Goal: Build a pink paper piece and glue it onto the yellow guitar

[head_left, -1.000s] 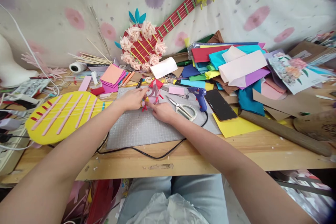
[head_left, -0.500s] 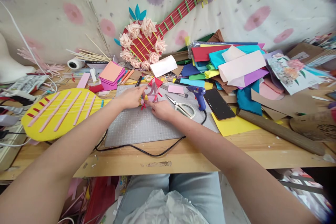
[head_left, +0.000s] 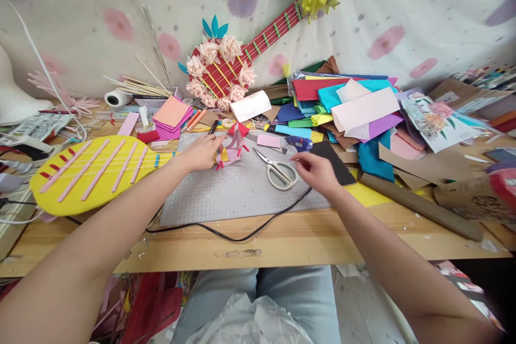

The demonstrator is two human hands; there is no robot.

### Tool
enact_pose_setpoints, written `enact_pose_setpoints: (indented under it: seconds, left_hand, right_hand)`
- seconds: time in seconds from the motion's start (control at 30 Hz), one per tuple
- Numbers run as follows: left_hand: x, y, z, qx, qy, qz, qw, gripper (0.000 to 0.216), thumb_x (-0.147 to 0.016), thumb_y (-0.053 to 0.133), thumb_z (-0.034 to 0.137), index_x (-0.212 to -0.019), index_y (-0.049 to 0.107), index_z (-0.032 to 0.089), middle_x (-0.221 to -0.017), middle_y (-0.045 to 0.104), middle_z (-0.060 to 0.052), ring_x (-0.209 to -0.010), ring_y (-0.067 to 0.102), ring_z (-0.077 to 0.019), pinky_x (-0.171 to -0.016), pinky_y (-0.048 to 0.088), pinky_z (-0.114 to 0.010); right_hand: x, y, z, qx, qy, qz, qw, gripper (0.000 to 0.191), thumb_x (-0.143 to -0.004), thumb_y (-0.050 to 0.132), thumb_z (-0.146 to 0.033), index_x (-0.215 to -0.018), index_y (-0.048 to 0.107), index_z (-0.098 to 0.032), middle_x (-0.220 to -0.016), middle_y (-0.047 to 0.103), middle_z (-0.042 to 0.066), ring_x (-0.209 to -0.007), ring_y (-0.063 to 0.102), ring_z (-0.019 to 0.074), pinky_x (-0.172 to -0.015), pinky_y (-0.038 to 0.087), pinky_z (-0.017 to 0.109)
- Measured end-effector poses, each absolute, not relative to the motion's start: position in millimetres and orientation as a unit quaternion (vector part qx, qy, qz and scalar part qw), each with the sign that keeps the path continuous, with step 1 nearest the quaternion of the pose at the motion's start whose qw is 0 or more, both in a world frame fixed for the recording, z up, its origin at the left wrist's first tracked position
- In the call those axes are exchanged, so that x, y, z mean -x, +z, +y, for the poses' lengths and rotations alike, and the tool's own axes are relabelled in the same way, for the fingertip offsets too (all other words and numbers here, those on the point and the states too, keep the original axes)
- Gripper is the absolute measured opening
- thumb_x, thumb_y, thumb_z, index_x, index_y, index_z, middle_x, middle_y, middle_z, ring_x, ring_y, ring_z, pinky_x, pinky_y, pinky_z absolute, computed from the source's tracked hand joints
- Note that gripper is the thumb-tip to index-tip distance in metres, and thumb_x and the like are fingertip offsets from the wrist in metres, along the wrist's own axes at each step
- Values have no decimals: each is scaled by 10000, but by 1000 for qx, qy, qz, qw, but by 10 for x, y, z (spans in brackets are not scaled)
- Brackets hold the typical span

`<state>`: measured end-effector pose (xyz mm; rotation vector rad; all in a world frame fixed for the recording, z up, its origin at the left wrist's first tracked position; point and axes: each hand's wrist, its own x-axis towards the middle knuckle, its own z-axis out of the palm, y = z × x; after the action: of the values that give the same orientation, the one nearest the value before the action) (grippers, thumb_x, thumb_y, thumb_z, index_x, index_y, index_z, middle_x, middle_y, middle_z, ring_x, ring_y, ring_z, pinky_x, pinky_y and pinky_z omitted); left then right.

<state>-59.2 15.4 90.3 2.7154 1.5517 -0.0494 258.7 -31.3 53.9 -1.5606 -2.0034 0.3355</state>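
My left hand (head_left: 202, 151) is closed over the neck end of a yellow toy lute (head_left: 97, 172), which has pink strips across its body. Just beyond those fingers, a pink and red paper decoration (head_left: 230, 153) with small red pegs stands at the neck's end; what the fingertips press is partly hidden. Over at the right, my right hand (head_left: 318, 172) is curled around the handle of a blue glue gun (head_left: 299, 143), whose grip it covers. Scissors (head_left: 280, 172) with pale handles lie between the hands on the grey cutting mat (head_left: 226, 199).
A black phone (head_left: 334, 161) lies on yellow sheet beside the right hand. The glue gun's black cord (head_left: 237, 237) loops along the table's front. Behind are a red flowered toy guitar (head_left: 229, 72) and a pile of coloured sheets (head_left: 346, 102). A brown tube (head_left: 419, 204) lies at right.
My right hand has left the paper decoration and moved right to the glue gun's handle. My left hand stays at the lute's neck end. The view has shifted slightly.
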Motion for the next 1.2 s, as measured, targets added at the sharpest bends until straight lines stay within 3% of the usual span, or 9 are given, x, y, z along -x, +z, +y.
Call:
enact_pose_setpoints:
  seconds: [0.13,0.3,0.5,0.83,1.0,1.2]
  left_hand:
    - [600,871,161,-870,1,493,19,626,-695,480,157,-1299,312,163,-1118,580,-87,-1138,465,-213,-945,361,-317]
    - [592,928,119,-868,-8,496,10,635,-691,485,153,-1299,302,165,-1136,564,-93,-1143,471,-214,-942,365,-310]
    - [601,954,99,-872,-31,488,-3,611,-683,468,155,-1277,323,172,-1152,543,-112,-1120,481,-234,-928,377,-332]
    - [753,741,97,-891,18,453,-3,704,-666,527,185,-1331,297,176,-1147,477,-115,-1121,398,-256,-967,332,-370]
    - [802,657,89,-897,43,441,-8,709,-686,531,128,-1343,276,204,-1195,470,-113,-1117,369,-259,-970,307,-409]
    - [797,683,122,-893,24,444,77,734,-719,493,150,-1371,166,233,-1236,491,-64,-1047,481,-216,-897,380,-339]
  right_hand:
    - [-2934,384,-181,639,75,-669,373,308,-749,475,-383,-967,532,-173,-826,593,59,-715,551,161,-675,451,293]
    - [-2850,204,37,671,111,-660,320,441,-709,529,-492,-1010,466,-176,-957,584,107,-833,565,213,-727,450,341]
    - [-2777,153,134,705,149,-633,283,404,-719,520,-473,-1000,489,-184,-958,614,105,-872,582,249,-738,442,354]
    - [-2778,253,137,702,133,-653,249,339,-718,530,-428,-912,579,-155,-897,640,107,-821,598,233,-700,443,312]
    - [-2731,269,87,698,104,-646,289,350,-741,507,-432,-941,588,-157,-862,662,104,-811,612,235,-696,443,314]
    - [-2673,371,63,661,187,-593,420,493,-756,475,-539,-1052,531,-149,-698,666,50,-661,629,183,-657,459,297]
